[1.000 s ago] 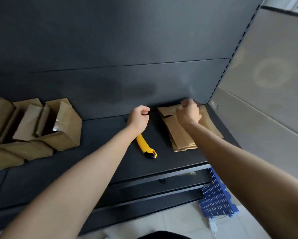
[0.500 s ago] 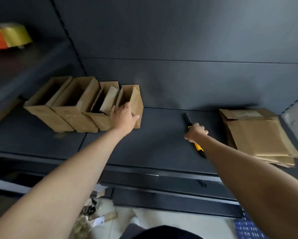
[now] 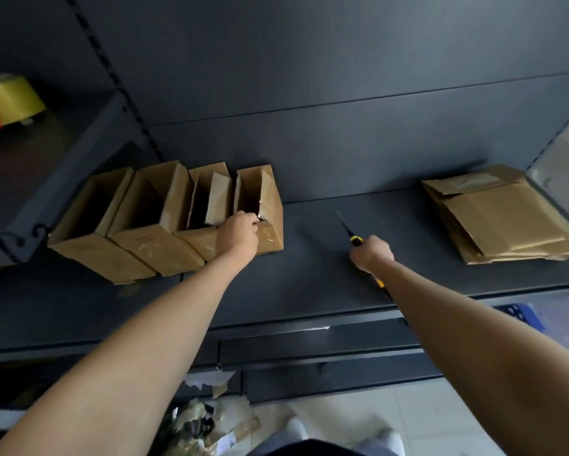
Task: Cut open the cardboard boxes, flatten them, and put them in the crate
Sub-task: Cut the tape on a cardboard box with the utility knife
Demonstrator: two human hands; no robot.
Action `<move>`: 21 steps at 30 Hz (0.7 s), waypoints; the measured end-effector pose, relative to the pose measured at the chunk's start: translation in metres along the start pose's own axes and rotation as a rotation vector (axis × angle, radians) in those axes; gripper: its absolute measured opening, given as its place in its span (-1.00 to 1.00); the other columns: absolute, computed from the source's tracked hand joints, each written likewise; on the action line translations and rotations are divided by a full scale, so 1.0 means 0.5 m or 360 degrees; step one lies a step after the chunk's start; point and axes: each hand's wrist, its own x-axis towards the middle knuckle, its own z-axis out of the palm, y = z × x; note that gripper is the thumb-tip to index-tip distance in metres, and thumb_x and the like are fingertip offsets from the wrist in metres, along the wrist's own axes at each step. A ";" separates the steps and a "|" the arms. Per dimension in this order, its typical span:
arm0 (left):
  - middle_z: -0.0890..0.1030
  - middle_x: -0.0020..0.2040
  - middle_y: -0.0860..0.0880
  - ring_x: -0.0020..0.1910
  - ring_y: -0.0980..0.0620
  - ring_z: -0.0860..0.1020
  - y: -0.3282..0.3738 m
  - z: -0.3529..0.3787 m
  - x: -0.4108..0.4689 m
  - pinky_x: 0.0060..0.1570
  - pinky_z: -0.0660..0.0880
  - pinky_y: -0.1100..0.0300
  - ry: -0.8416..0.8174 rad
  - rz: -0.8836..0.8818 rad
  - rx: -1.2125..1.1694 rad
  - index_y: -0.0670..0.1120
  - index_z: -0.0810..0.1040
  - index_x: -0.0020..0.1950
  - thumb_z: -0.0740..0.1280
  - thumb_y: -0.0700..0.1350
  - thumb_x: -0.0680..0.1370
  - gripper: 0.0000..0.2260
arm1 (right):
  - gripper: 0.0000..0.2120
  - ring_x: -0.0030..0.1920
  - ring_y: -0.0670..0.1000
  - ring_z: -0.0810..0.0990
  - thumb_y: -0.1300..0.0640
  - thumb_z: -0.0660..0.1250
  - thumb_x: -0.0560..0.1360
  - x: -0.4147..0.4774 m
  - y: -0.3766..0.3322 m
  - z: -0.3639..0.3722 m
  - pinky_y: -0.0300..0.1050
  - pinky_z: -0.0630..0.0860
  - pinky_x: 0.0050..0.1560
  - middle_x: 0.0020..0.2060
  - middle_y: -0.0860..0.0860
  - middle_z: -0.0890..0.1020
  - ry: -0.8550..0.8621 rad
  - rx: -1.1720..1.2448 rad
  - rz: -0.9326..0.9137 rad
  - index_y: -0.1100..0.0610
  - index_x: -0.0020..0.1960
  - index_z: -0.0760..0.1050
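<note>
Rightmost box (image 3: 270, 205) of a row of four: brown cardboard, upright, open at the top, standing on the dark shelf (image 3: 309, 281) towards its left half. Near rim of this box gripped by the left hand (image 3: 238, 233), fingers curled over the edge into the opening. Three other boxes (image 3: 154, 218) packed side by side to its left, touching one another, likewise open-topped, with clear tape visible on several faces.

Right hand (image 3: 372, 253) well apart from the left, out over the bare middle of the shelf, clenched in a fist round the utility knife (image 3: 356, 240). Blade extended and pointing away towards the back panel (image 3: 309, 93); yellow end of the handle showing beneath the wrist. Contact between blade and shelf not determinable.

Stack of flattened boxes (image 3: 500, 218) lying flat at the right end of the same shelf, near the upright. Corner of a blue perforated crate (image 3: 523, 315) visible below the shelf edge, just behind the right forearm.

Yellow and orange object (image 3: 6, 103), blurred, on a higher shelf at the far left. Scraps (image 3: 204, 419) of tape and cardboard on the floor (image 3: 408, 413) below.
</note>
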 end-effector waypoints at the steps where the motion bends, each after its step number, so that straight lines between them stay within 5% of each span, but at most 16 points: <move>1: 0.55 0.16 -0.14 0.10 -0.13 0.53 -0.002 -0.002 0.000 -0.01 0.50 0.06 0.0025 0.0028 -0.0051 -0.18 0.56 0.20 0.17 -0.24 0.63 -0.77 | -0.79 0.06 0.22 0.56 0.15 0.23 0.51 -0.010 -0.008 -0.002 -0.09 0.46 -0.09 -0.02 0.18 0.54 -0.0016 0.0139 -0.0019 0.26 0.08 0.44; 4: 0.56 0.18 -0.13 0.14 -0.10 0.52 0.005 -0.015 -0.004 0.02 0.45 0.15 0.0124 0.0069 -0.0310 -0.19 0.54 0.21 0.17 -0.27 0.62 -0.77 | -0.92 -0.37 0.11 0.47 0.24 0.23 0.46 -0.042 -0.033 -0.020 -0.17 0.36 -0.40 -0.35 0.12 0.48 -0.0109 0.0556 0.0035 0.24 -0.19 0.43; 6: 0.55 0.14 -0.12 0.10 -0.05 0.50 0.021 -0.028 -0.012 0.00 0.42 0.18 0.0150 0.0094 -0.0532 -0.18 0.52 0.21 0.16 -0.25 0.63 -0.78 | -0.87 -0.46 0.04 0.33 0.30 0.22 0.42 -0.064 -0.043 -0.036 -0.22 0.25 -0.45 -0.44 0.09 0.38 -0.0219 0.0833 0.0106 0.22 -0.31 0.37; 11: 0.49 -0.03 -0.06 -0.08 0.03 0.43 0.058 -0.043 -0.030 -0.10 0.34 0.21 0.0079 -0.0036 -0.1047 -0.17 0.47 0.18 0.13 -0.21 0.63 -0.82 | -0.85 -0.40 0.01 0.37 0.08 0.34 0.49 -0.092 -0.039 -0.084 -0.18 0.35 -0.41 -0.30 0.08 0.39 -0.0365 0.1667 0.0172 0.14 -0.13 0.42; 15: 0.49 -0.22 0.00 -0.19 0.00 0.45 0.071 -0.040 -0.052 -0.06 0.44 0.10 -0.0012 -0.0535 -0.1759 -0.08 0.48 -0.11 0.12 -0.26 0.61 -0.79 | -0.43 -0.22 0.07 0.56 -0.23 0.36 0.44 -0.096 -0.006 -0.123 -0.08 0.53 -0.20 0.15 0.07 0.49 -0.0385 0.1851 0.0162 0.11 0.30 0.44; 18: 0.54 -0.02 -0.04 -0.04 -0.06 0.52 0.077 -0.037 -0.079 0.05 0.50 -0.06 -0.0228 -0.0801 -0.2134 -0.11 0.48 0.15 0.11 -0.28 0.64 -0.80 | -0.53 -0.30 0.03 0.53 -0.25 0.34 0.45 -0.112 0.011 -0.146 -0.17 0.47 -0.35 -0.04 0.06 0.59 -0.0527 0.1904 0.0044 0.08 0.15 0.53; 21: 0.49 0.22 -0.13 0.14 -0.16 0.48 0.077 -0.009 -0.095 -0.02 0.53 -0.11 -0.0326 -0.0968 -0.2088 -0.15 0.41 0.31 0.15 -0.28 0.63 -0.74 | -0.63 -0.35 0.00 0.52 -0.18 0.39 0.45 -0.134 0.021 -0.155 -0.24 0.46 -0.48 -0.24 0.05 0.54 -0.0604 0.1760 0.0056 0.12 -0.01 0.52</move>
